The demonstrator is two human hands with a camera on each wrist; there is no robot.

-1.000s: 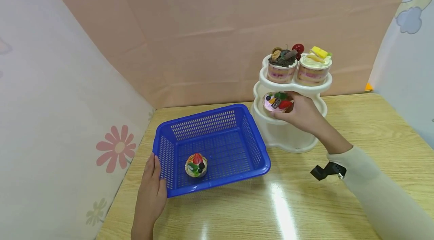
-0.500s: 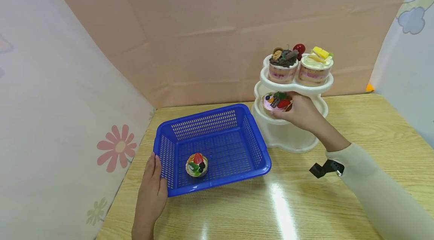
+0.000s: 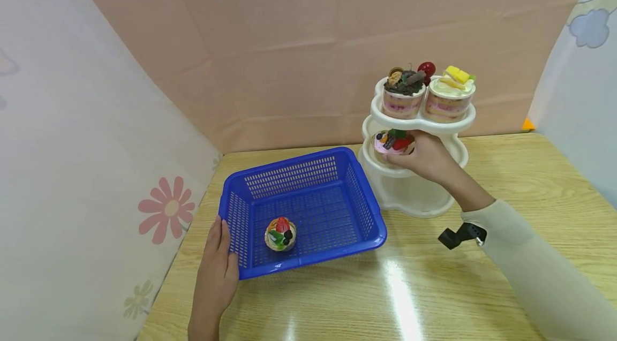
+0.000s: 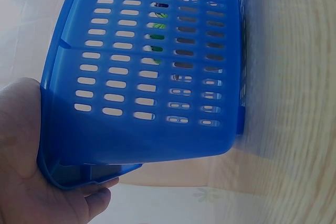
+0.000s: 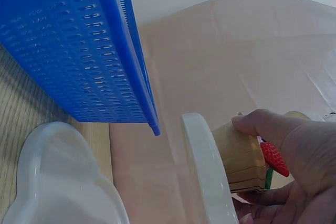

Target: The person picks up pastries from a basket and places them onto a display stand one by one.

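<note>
My right hand [image 3: 426, 155] pinches a fruit tart [image 3: 391, 143] with pink cream at the lower tier of a white two-tier stand [image 3: 414, 196]. In the right wrist view, the thumb presses the tart's tan cup [image 5: 239, 158], close against the tier's edge [image 5: 207, 171]; the other fingers are partly hidden. My left hand [image 3: 216, 268] holds the left rim of a blue basket [image 3: 308, 263]. Its fingertips show by the rim corner in the left wrist view. A second tart [image 3: 279, 235], topped with strawberry and dark berries, sits inside the basket toward the left.
On the upper tier stand a chocolate-topped dessert cup [image 3: 402, 97] and a cream-topped dessert cup [image 3: 450, 97] with yellow pieces. The upper tier overhangs the right hand. A wooden table [image 3: 516, 186] supports everything, with a peach cloth backdrop [image 3: 289, 62] behind.
The right hand and its tart have shifted very slightly left relative to the stand, and the tart's top looks more tilted. The left hand and basket stay put.
</note>
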